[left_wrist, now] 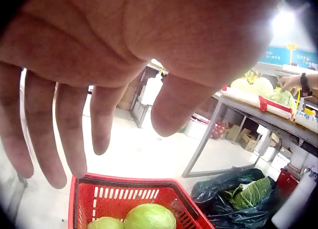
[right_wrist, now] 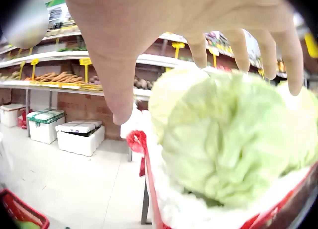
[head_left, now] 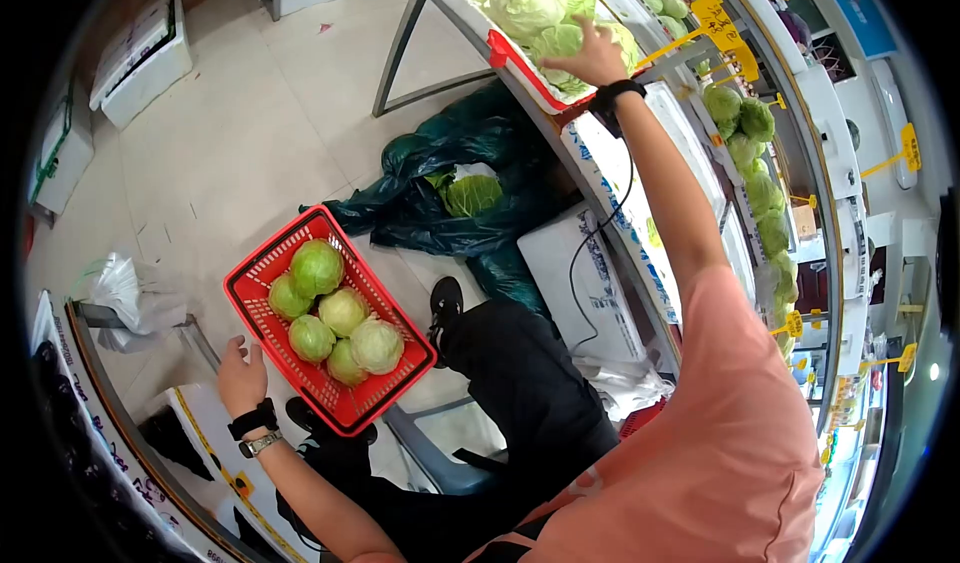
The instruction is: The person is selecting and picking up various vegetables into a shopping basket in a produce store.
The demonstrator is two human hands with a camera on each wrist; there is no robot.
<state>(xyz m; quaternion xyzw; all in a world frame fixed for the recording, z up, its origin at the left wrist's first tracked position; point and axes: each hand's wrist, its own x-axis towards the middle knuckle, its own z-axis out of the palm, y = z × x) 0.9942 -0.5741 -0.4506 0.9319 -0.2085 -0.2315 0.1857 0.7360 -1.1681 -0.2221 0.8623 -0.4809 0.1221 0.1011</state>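
Over a cabbage (right_wrist: pixel 223 134) in the white foam box (right_wrist: pixel 171 199), my right hand (head_left: pixel 597 58) spreads its thumb and fingers, which reach above the pale leaves in the right wrist view. More cabbages (head_left: pixel 525 3) are piled beside it. My left hand (head_left: pixel 242 378) hangs with loose, mostly straight fingers by the near left side of a red basket (head_left: pixel 400 388), holding nothing. Several round green cabbages (head_left: pixel 318 267) lie inside that basket, which has slotted walls.
Dark green plastic bags (head_left: pixel 400 168) with loose leaves (head_left: pixel 472 195) lie under the display stand (head_left: pixel 395 53). A white box (head_left: pixel 585 283) stands beneath the shelf. More cabbages (head_left: pixel 760 188) line the rack to the right. Foam boxes (head_left: pixel 150 73) stand across the tiled floor.
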